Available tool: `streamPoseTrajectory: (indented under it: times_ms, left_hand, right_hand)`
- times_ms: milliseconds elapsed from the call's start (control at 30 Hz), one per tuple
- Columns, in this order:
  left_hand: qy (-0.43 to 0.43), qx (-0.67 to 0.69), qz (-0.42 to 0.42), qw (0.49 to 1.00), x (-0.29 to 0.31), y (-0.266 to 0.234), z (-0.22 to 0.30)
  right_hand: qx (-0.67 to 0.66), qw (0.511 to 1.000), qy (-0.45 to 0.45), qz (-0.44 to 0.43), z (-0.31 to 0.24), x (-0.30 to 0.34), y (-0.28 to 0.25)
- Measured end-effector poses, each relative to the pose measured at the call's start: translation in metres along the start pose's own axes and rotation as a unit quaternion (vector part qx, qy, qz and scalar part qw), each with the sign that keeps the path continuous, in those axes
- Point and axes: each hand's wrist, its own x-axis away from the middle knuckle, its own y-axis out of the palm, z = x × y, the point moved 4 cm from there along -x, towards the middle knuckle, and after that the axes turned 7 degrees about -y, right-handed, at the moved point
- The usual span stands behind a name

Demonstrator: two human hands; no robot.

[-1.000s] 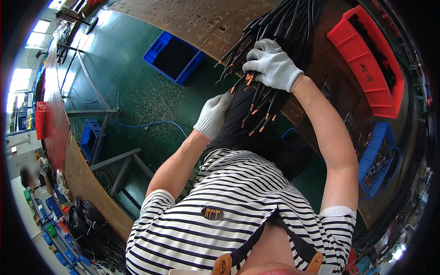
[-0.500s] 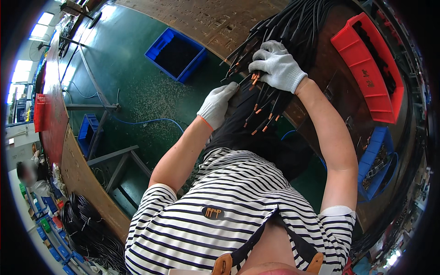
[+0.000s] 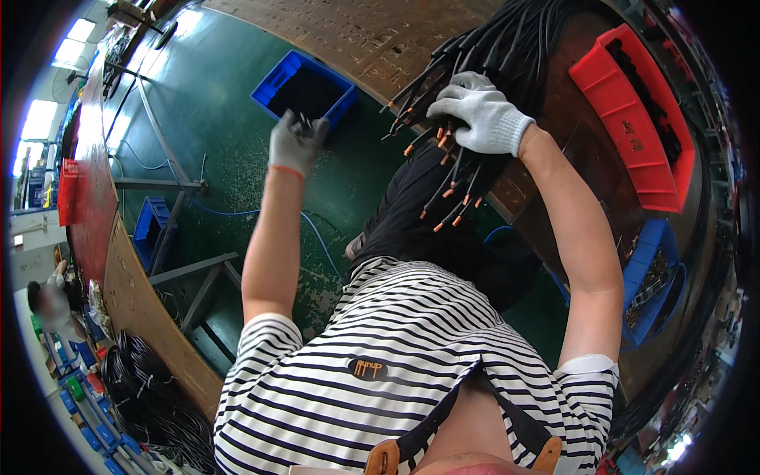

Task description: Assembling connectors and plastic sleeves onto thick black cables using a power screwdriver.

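My right hand [image 3: 484, 117], in a white knit glove, is closed around several black cables [image 3: 457, 170] with bare copper ends [image 3: 448, 193]. Their ends hang below its fingers at the table's edge. More cables of the same bundle [image 3: 507, 47] lie behind it on the table. My left hand [image 3: 296, 144], gloved too, is raised at the near edge of a blue bin [image 3: 342, 107] holding a dark mass. Motion smears its fingers; small dark bits show at the tips, and I cannot tell whether they are gripped.
A brown worktable [image 3: 348, 36] runs along the far side and right. On it stand a red bin [image 3: 633, 131] with black pieces and a blue basket [image 3: 645, 273] of small parts. Metal legs [image 3: 158, 134] and a blue hose [image 3: 317, 237] occupy the floor at left, near coiled black cables [image 3: 146, 388].
My left hand has moved left and away from the cable ends to the blue bin. My right hand stays at the cables, its fingers shifted slightly.
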Motion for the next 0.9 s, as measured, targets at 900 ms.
streamPoseTrajectory:
  times_ms: [900]
  left_hand:
    - [0.501,-0.824,-0.097,0.245,0.143,0.118,-0.081]
  right_hand:
    - [0.055,0.991,-0.118,0.008,-0.010,-0.083,0.017]
